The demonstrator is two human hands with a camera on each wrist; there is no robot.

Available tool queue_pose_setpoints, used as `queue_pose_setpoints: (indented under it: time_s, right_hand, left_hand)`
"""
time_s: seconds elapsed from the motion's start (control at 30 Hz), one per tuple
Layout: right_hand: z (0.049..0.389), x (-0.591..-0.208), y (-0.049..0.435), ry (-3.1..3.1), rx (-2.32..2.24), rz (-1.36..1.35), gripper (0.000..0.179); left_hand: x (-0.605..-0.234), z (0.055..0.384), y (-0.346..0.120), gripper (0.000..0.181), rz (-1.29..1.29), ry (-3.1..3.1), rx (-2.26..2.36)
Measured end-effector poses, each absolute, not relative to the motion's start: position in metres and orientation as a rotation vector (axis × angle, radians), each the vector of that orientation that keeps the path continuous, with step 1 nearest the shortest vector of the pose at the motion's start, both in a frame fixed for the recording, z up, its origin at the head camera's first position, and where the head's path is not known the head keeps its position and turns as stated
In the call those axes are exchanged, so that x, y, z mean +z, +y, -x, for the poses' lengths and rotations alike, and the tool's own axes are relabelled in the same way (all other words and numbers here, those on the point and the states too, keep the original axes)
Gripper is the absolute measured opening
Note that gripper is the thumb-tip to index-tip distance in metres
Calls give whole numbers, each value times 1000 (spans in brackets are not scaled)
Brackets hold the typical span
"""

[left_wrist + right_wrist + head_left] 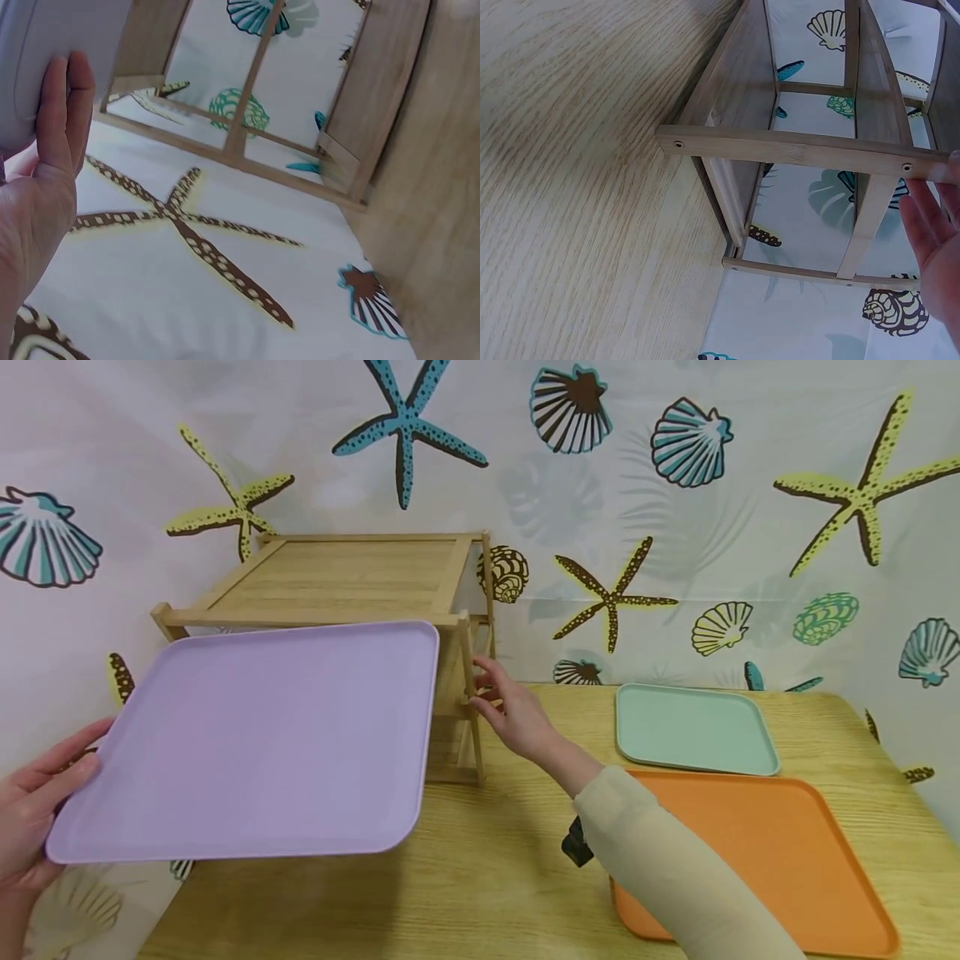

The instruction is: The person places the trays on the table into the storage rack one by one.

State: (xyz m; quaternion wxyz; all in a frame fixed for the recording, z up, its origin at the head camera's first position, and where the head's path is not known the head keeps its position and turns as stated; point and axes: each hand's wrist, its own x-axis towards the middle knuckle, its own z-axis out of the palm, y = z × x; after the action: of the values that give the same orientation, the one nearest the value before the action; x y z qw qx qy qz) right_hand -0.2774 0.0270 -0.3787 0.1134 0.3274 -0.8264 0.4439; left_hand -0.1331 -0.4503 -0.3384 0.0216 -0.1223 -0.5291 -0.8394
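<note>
The left hand (37, 810) grips the purple tray (255, 743) by its left edge, thumb on the upper face and fingers against the underside, as the left wrist view shows. The tray is held up over the counter (495, 852), in front of the rack (337, 577), tilted so that its upper face shows; it hides much of the rack's front.

The right hand (513, 710) holds the rack's front right post, fingers and thumb bent around it; how firmly, I cannot tell. The rack is wooden, with a slab top and open sides, and stands on the counter.

To the right lie the green tray (693, 727) and, nearer, the larger orange tray (765, 860), both flat; whether their edges touch is unclear. A pale sleeve (675, 860) crosses in front of the orange tray, with a black object (577, 843) beside the cuff. Behind everything is a white backdrop (810, 410) printed with starfish and shells.
</note>
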Motion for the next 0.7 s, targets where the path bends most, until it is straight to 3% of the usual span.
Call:
queue_pose_setpoints:
  time_s: [0.7]
  right_hand:
    - [279,-379,27,-2423,1322,-952,52]
  left_hand:
    - [-287,163,-402,36,105,-1453,-2628]
